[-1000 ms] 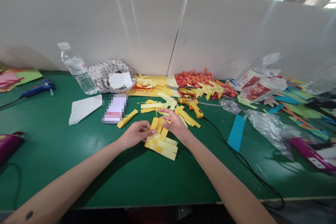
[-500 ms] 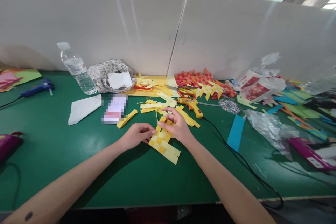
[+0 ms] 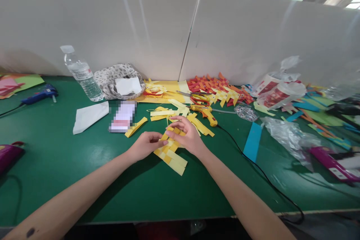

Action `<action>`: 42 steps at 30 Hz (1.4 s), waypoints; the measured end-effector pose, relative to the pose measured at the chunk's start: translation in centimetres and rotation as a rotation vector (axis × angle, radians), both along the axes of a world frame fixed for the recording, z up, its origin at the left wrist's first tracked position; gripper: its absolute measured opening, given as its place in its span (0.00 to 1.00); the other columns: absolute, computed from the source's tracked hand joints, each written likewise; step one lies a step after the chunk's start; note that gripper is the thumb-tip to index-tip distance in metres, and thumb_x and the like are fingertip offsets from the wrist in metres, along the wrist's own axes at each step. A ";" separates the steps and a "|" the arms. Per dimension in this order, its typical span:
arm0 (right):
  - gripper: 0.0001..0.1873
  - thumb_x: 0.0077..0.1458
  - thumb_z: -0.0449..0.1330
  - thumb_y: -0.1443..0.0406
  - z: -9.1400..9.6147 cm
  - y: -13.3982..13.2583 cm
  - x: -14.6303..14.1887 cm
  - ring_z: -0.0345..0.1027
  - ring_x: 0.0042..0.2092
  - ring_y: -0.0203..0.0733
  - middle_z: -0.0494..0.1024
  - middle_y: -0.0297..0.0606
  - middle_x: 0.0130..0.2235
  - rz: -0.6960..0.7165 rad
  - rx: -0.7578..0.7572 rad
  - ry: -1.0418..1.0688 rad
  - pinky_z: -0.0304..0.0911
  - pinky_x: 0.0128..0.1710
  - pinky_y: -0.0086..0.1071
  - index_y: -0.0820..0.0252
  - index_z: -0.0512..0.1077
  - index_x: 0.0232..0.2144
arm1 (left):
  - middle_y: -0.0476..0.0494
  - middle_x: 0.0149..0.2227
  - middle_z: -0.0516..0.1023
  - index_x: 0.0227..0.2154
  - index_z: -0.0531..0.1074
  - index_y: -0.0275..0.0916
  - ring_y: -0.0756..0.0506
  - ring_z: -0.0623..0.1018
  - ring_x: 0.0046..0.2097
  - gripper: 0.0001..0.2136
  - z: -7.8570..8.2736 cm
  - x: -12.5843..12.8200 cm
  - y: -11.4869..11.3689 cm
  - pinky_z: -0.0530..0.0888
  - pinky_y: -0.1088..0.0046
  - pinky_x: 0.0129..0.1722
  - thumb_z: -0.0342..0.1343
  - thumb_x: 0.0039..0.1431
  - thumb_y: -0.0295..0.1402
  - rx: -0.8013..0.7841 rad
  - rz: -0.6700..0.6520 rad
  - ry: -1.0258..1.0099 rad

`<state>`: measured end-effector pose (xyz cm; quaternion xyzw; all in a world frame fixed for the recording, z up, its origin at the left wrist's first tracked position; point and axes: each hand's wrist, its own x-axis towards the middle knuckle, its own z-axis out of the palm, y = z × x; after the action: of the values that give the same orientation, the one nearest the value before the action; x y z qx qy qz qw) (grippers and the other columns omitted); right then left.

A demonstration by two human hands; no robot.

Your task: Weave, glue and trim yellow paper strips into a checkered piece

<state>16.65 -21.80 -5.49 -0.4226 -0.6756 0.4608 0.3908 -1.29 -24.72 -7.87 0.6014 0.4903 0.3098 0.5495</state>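
Observation:
A woven piece of yellow paper strips (image 3: pixel 170 153) is held between my two hands above the green table. Its checkered body has two pale strip ends pointing to the lower right. My left hand (image 3: pixel 145 144) pinches the piece's left edge with thumb and fingers. At the upper right edge, my right hand (image 3: pixel 187 135) grips it, thumb on top, partly covering the weave. Loose yellow strips (image 3: pixel 163 113) lie just beyond my hands, and a yellow glue gun (image 3: pixel 209 116) rests behind my right hand.
Scissors (image 3: pixel 194 95) lie near a pile of red and orange woven paper fish (image 3: pixel 209 84). A water bottle (image 3: pixel 84 77), phone (image 3: pixel 123 117) and blue glue gun (image 3: pixel 42 95) are to the left. The glue gun's black cord (image 3: pixel 253 165), a blue strip (image 3: pixel 252 142) and plastic bag (image 3: pixel 289 138) lie right.
The woven paper piece has shifted slightly left and turned a little in my hands. My right hand has moved slightly left, its thumb now nearer my left thumb.

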 end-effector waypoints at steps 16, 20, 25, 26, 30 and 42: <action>0.25 0.45 0.65 0.59 0.4 0.2 0.8 0.71 0.30 0.37 0.72 0.30 0.28 0.150 -0.106 -0.037 0.66 0.31 0.33 0.55 0.64 0.45 | 0.42 0.40 0.80 0.36 0.74 0.37 0.44 0.78 0.39 0.20 0.7 -0.3 0.2 0.73 0.70 0.38 0.68 0.39 0.40 -0.164 0.183 -0.268; 0.21 0.47 0.63 0.58 0.2 -0.2 0.4 0.67 0.29 0.36 0.73 0.31 0.28 0.149 -0.033 -0.123 0.61 0.25 0.30 0.55 0.66 0.44 | 0.43 0.34 0.80 0.34 0.76 0.36 0.46 0.78 0.33 0.18 0.3 -0.3 0.1 0.72 0.73 0.31 0.64 0.44 0.45 -0.158 0.210 -0.239; 0.16 0.49 0.62 0.60 0.4 0.0 0.7 0.69 0.31 0.37 0.74 0.33 0.29 0.114 0.034 -0.142 0.64 0.31 0.31 0.56 0.68 0.41 | 0.46 0.30 0.79 0.30 0.75 0.36 0.48 0.76 0.31 0.17 0.0 -0.5 0.3 0.70 0.75 0.29 0.65 0.42 0.44 -0.117 0.272 -0.263; 0.15 0.49 0.62 0.61 0.4 0.1 0.9 0.68 0.30 0.36 0.74 0.32 0.28 0.147 0.015 -0.155 0.64 0.31 0.31 0.57 0.68 0.40 | 0.46 0.29 0.78 0.30 0.74 0.36 0.48 0.76 0.31 0.17 0.0 -0.5 0.4 0.71 0.74 0.30 0.65 0.42 0.45 -0.111 0.287 -0.279; 0.15 0.48 0.62 0.62 0.5 0.3 1.2 0.70 0.30 0.36 0.75 0.33 0.29 0.214 -0.014 -0.167 0.66 0.34 0.33 0.58 0.68 0.39 | 0.45 0.30 0.79 0.31 0.75 0.36 0.46 0.77 0.33 0.18 0.1 -0.5 0.5 0.72 0.72 0.33 0.66 0.41 0.45 -0.115 0.327 -0.312; 0.23 0.45 0.65 0.58 0.2 -0.1 0.7 0.71 0.42 0.43 0.76 0.38 0.38 0.265 -0.044 -0.198 0.65 0.44 0.41 0.55 0.67 0.44 | 0.45 0.32 0.79 0.32 0.74 0.37 0.46 0.77 0.32 0.19 0.3 -0.3 0.2 0.73 0.71 0.32 0.66 0.41 0.45 -0.092 0.281 -0.304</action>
<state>17.33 -21.93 -5.30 -0.3815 -0.7502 0.4793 0.2487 -1.60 -24.57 -7.53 0.4478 0.4943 0.4480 0.5953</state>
